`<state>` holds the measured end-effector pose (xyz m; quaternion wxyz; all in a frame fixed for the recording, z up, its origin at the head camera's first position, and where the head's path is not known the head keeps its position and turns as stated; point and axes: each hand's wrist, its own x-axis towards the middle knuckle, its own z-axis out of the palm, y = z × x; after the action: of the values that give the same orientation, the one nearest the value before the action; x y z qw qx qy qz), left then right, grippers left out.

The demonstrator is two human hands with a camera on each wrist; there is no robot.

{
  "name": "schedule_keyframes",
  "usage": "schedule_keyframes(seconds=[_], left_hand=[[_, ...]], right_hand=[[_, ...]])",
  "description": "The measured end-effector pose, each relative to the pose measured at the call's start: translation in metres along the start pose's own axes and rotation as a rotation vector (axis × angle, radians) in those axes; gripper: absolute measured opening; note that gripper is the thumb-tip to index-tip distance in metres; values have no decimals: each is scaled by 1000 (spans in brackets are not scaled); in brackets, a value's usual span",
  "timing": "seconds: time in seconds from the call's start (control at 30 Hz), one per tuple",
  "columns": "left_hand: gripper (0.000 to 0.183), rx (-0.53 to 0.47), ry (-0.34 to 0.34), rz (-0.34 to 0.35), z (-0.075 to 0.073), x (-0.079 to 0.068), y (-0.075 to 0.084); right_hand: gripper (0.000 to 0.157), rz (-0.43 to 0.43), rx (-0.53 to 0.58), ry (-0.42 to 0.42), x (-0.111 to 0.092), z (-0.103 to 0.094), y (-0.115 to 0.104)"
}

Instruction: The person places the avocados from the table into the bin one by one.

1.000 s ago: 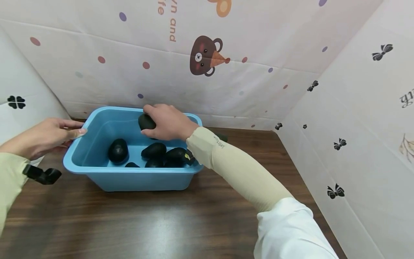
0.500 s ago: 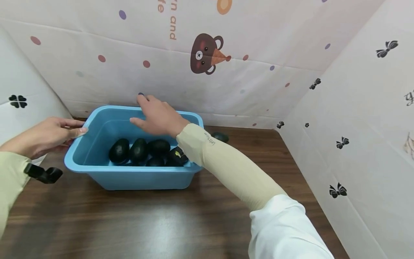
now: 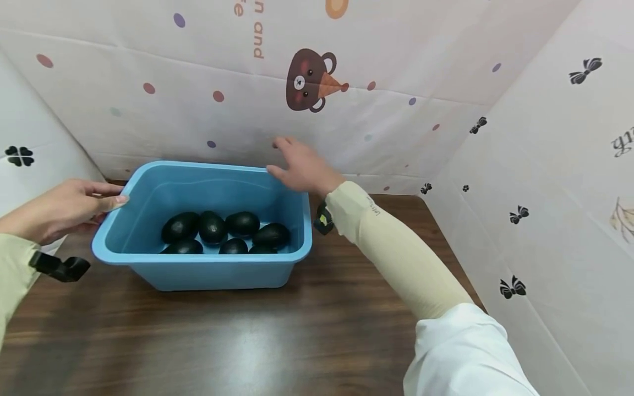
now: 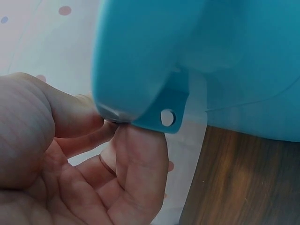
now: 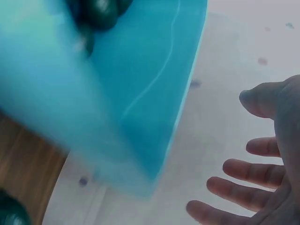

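Note:
A light blue plastic tub (image 3: 213, 275) holds several dark green avocados (image 3: 213, 228), gathered toward its near side. At the tub's left end, my left hand (image 3: 64, 212) pinches the rim between thumb and bent fingers; the left wrist view shows this grip beside a small tab with a hole (image 4: 174, 124). My right hand (image 3: 308, 168) hovers by the back right corner, holding nothing, with its fingers spread apart in the right wrist view. One more avocado (image 5: 11, 211) lies outside the tub on the wooden table; in the head view the right forearm seems to hide it.
The brown wooden table (image 3: 198, 341) extends in front of the tub and to its right. A white printed sheet (image 3: 386, 49) hangs close behind the tub, with further white sheets (image 3: 559, 220) at the sides.
The right hand has let go of an avocado inside the tub, risen and moved right to the back right corner. The left hand keeps its grip on the rim.

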<state>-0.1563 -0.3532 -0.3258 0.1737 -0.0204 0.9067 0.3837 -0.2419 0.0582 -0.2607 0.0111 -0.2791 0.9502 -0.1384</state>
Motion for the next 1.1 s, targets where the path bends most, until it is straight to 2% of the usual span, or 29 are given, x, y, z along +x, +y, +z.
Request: schedule_keyframes(seconds=[0.23, 0.4, 0.47, 0.6, 0.73, 0.9, 1.0, 1.1], left_hand=[[78, -4, -2, -1, 0, -2, 0], [78, -20, 2, -10, 0, -2, 0], [78, -22, 1, -11, 1, -2, 0], [78, -12, 3, -7, 1, -2, 0], [78, -13, 5, -9, 0, -3, -1], [75, -24, -1, -10, 0, -3, 1], [74, -26, -6, -7, 1, -5, 1], [74, -22, -10, -6, 0, -6, 1]], right_hand=[[59, 113, 10, 60, -14, 6, 54], [62, 210, 2, 95, -24, 28, 96], [63, 229, -29, 78, -28, 40, 112], [69, 252, -50, -13, -35, 66, 137], [77, 265, -27, -91, -37, 89, 150], [79, 292, -43, -160, -39, 116, 159], [76, 300, -58, -164, -41, 129, 163], [72, 281, -79, -128, -42, 137, 164]])
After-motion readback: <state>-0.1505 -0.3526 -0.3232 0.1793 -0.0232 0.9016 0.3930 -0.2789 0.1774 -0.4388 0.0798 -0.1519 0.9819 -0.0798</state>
